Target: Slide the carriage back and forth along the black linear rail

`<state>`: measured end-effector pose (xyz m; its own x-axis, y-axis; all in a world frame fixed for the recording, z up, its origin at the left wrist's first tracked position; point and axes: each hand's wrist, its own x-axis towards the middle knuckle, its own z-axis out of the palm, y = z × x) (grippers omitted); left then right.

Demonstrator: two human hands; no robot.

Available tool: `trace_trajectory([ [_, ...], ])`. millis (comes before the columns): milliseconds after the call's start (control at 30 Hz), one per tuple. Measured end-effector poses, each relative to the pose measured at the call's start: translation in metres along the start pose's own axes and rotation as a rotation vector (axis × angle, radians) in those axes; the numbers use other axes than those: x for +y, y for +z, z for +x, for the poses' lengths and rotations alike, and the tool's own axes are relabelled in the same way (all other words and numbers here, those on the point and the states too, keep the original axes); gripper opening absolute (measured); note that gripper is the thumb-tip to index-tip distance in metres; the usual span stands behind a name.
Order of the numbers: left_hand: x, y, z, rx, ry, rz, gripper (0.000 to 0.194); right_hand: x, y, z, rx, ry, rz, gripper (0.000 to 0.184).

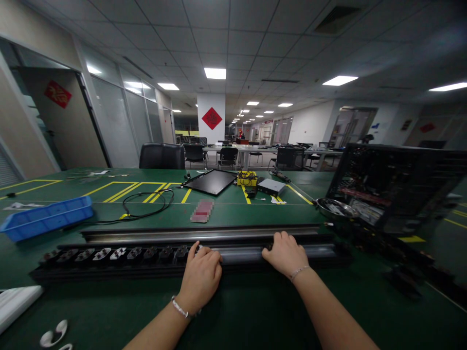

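A long black metal rail (pixel 241 253) lies across the green table in front of me, with a row of small black-and-white parts (pixel 109 253) set along its left half. My left hand (pixel 201 276) rests on the rail near its middle, fingers curled over it beside the last of the small parts. My right hand (pixel 285 253) grips the rail a little further right, fingers wrapped over its top edge. A second, silver-edged rail (pixel 153 235) lies just behind the first.
A blue tray (pixel 47 217) sits at the left, a black cable (pixel 149 204) behind the rails, and a pink packet (pixel 202 211). A black open-frame case (pixel 397 187) and a metal bowl (pixel 333 208) stand at the right. A black panel (pixel 211 181) and a yellow box lie further back.
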<state>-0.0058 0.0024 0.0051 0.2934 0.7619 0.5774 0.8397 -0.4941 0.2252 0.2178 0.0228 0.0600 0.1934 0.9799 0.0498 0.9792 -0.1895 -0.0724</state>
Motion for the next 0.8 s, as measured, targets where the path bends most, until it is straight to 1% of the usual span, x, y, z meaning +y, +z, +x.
trace_trajectory([
  [300,0.001,-0.002,0.000,0.011,0.015,0.008,0.020,0.010,-0.002,0.006,-0.074,-0.053,0.017,0.047],
  [567,0.002,-0.003,0.000,-0.013,-0.002,0.014,0.021,0.013,0.000,0.009,-0.069,-0.064,0.016,0.042],
  [800,0.002,-0.002,0.001,-0.005,0.006,0.017,0.021,0.020,-0.002,0.013,-0.103,-0.081,0.025,0.038],
])
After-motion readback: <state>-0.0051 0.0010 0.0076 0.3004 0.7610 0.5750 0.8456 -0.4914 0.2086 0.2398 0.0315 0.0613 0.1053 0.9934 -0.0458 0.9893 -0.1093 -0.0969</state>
